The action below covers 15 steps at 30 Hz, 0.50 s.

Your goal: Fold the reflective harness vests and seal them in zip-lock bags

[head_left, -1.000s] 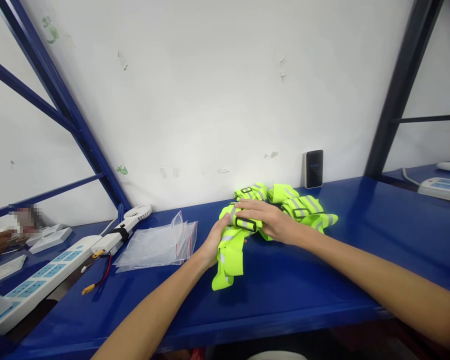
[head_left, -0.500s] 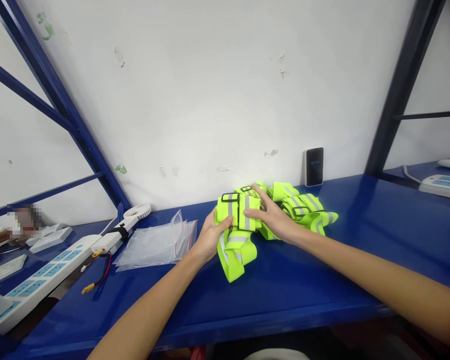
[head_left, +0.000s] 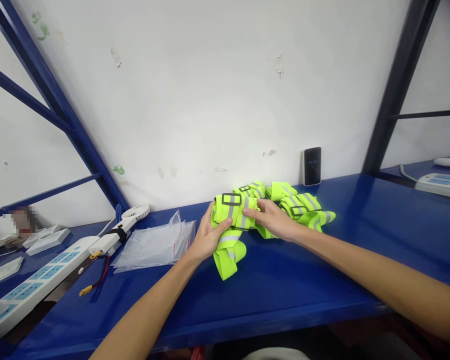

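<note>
Between my two hands is a folded neon-yellow reflective strap (head_left: 237, 212) with grey stripes and a black buckle at its top. My left hand (head_left: 207, 235) grips its left side, thumb across the front. My right hand (head_left: 272, 218) pinches the right side, its thumb on the front and its fingers partly hidden behind. A loose end of the strap (head_left: 227, 262) hangs in a loop below my left hand. Behind the bundle lies another folded reflective strap (head_left: 253, 189) with a buckle. To the right of my right hand rests a further reflective strap bundle (head_left: 302, 206).
Clear zip bags (head_left: 150, 245) lie on the blue table (head_left: 277, 285), left of my hands. Beyond them are a white handheld fan (head_left: 135, 212), a red-black cable (head_left: 104, 274) and a long power strip (head_left: 41, 280). A dark-screened device (head_left: 312, 166) leans against the wall.
My right hand's fingers have closed in on the bundle's right side; before, the index finger reached up over the strap behind. The bundle's two halves now sit together and it has tilted slightly.
</note>
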Each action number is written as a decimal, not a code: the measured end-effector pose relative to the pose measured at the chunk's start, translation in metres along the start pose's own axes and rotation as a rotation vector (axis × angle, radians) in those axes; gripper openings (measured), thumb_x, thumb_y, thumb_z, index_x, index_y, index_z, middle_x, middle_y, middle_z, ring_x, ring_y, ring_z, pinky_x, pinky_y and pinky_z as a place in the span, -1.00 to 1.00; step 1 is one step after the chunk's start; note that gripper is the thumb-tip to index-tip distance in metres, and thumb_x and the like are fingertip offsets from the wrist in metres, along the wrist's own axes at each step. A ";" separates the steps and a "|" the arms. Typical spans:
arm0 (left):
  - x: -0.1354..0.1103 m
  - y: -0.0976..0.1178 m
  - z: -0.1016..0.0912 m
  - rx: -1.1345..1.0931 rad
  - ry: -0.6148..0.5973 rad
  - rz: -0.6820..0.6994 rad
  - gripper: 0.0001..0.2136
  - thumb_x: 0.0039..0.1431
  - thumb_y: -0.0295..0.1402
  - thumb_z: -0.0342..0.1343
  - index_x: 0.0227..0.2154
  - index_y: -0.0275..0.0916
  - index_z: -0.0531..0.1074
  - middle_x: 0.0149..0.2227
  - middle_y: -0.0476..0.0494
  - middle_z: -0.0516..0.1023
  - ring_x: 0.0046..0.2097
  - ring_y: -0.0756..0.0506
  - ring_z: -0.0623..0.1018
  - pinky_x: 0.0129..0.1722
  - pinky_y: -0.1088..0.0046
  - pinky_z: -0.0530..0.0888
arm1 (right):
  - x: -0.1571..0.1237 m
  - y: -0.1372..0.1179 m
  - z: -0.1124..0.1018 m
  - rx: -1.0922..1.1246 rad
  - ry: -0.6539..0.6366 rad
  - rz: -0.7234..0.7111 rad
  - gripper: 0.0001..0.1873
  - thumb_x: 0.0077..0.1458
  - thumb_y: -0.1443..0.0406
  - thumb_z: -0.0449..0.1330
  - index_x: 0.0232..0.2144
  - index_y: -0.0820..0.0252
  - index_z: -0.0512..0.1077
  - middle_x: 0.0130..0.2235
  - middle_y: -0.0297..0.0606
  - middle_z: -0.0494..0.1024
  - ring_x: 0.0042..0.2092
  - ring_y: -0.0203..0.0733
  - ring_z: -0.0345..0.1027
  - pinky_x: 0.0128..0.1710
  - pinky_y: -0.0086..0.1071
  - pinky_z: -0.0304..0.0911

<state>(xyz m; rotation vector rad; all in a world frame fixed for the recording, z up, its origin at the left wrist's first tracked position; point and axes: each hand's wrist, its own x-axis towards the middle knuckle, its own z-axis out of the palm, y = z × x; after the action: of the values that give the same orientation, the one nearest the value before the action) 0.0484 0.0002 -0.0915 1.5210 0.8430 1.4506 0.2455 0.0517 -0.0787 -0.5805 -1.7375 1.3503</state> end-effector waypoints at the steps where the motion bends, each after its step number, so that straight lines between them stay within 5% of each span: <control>1: 0.000 -0.001 0.000 0.007 0.001 0.005 -0.49 0.12 -0.29 0.26 0.12 -0.17 0.28 0.07 -0.20 0.50 0.07 -0.21 0.50 0.00 0.33 0.46 | 0.001 0.002 -0.002 -0.015 0.007 0.007 -0.67 -0.01 0.05 0.33 -0.33 0.19 0.50 -0.39 -0.26 0.56 -0.27 -0.09 0.45 -0.25 -0.26 0.40; 5: 0.001 -0.003 0.002 0.043 0.016 0.033 -0.49 0.12 -0.27 0.25 0.13 -0.17 0.28 0.11 -0.20 0.47 0.10 -0.21 0.48 0.04 0.33 0.44 | 0.002 0.007 -0.006 -0.033 0.036 0.032 -0.67 0.00 0.05 0.32 -0.35 0.21 0.50 -0.41 -0.30 0.54 -0.33 -0.16 0.43 -0.31 -0.30 0.38; 10: -0.001 -0.004 0.005 0.061 -0.002 0.024 -0.51 0.12 -0.27 0.25 0.10 -0.19 0.28 0.07 -0.22 0.50 0.06 -0.20 0.51 0.01 0.35 0.45 | 0.000 0.000 -0.003 0.062 -0.021 0.005 -0.67 0.01 0.15 0.33 -0.17 0.15 0.52 -0.20 -0.26 0.62 -0.13 -0.11 0.48 -0.07 -0.24 0.38; 15: -0.005 -0.003 0.009 0.041 -0.069 -0.009 -0.52 0.17 -0.26 0.21 0.12 -0.19 0.25 0.02 -0.23 0.52 0.05 -0.21 0.52 -0.03 0.33 0.47 | -0.002 -0.004 0.002 0.238 -0.075 0.069 -0.60 -0.16 0.23 0.44 -0.21 0.21 0.56 -0.19 -0.20 0.64 -0.14 -0.08 0.52 -0.01 -0.16 0.37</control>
<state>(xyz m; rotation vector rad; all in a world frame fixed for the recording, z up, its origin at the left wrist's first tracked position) 0.0568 -0.0039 -0.0962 1.5860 0.8419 1.3743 0.2452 0.0482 -0.0757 -0.4651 -1.5971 1.6177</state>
